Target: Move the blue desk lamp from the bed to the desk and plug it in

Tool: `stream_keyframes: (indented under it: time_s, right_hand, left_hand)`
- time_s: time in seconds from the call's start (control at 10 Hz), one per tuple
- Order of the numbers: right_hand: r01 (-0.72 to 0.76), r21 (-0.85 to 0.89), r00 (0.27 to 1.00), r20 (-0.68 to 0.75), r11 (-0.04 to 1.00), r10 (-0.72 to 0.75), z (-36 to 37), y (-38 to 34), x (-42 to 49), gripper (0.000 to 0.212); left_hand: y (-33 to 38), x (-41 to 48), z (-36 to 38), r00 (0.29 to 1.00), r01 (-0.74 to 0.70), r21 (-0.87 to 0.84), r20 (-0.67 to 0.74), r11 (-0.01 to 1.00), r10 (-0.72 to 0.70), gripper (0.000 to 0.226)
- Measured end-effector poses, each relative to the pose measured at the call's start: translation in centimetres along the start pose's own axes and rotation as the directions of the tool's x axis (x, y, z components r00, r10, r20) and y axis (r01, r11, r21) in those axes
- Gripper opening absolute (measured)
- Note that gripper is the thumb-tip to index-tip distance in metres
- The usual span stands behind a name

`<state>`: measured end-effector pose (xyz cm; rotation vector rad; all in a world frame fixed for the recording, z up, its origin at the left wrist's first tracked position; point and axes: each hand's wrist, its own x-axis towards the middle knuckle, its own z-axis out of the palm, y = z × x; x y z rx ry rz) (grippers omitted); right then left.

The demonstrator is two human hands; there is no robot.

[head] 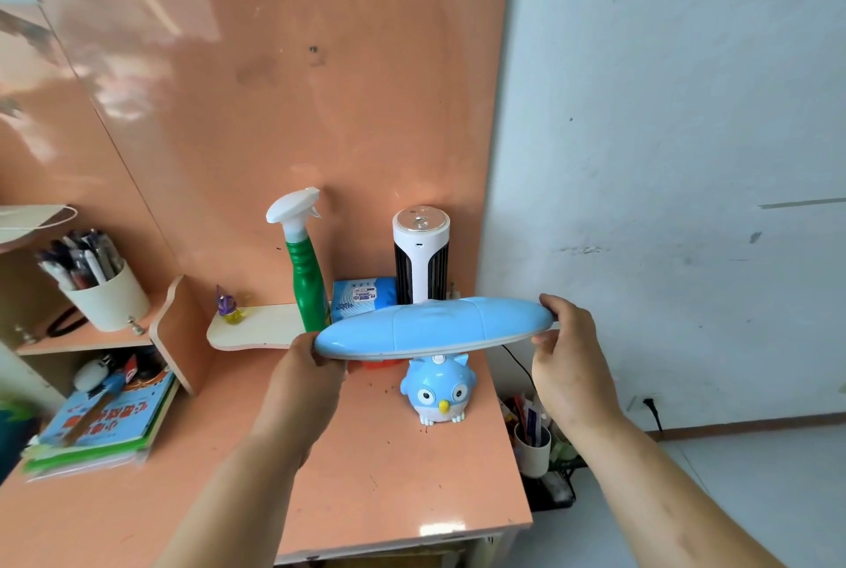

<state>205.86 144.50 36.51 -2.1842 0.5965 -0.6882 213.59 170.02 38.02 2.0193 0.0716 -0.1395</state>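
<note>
- Far left there's a shelf unit with a cream pen cup point(107, 297) crammed with pens, and under it a messy stack of books point(107, 423) lying on the desk point(366, 476).
- A bit further in, a little shelf ledge point(256, 329) carries a tiny purple-and-yellow trinket point(227, 306), with a green spray bottle point(306, 274) standing right at its end.
- The left hand point(311, 377) is pinching the left tip of the blue desk lamp point(435, 329), fingers wrapped around the edge of the long oval head.
- The lamp sits on the desk near the back right corner; its owl-shaped base point(438, 389) is upright under the head, which is roughly level.
- Behind it: a blue tissue pack point(361, 295) and a white-and-black tower gadget point(421, 254).
- The right hand point(570, 359) is gripping the head's right tip, thumb below, fingers on top.
- A black cord point(519, 366) drops off the desk's right side, and a plug point(650, 405) sits low on the white wall.
</note>
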Motion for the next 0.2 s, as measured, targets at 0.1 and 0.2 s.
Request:
stream_keyframes:
  time_s: [0.1,0.2]
  right_hand:
    - [0.020,0.022,1.000,-0.017,1.000,-0.019,-0.11,0.06,0.07,0.046]
    - [-0.013,0.041,1.000,-0.014,0.999,0.014,-0.26,-0.33,0.03,0.046]
  left_hand:
    - [-0.26,0.30,-0.23,0.999,-0.029,0.013,-0.030,1.000,0.029,0.029]
    - [0.04,0.14,-0.46,0.995,-0.055,0.050,-0.083,0.997,0.059,0.031]
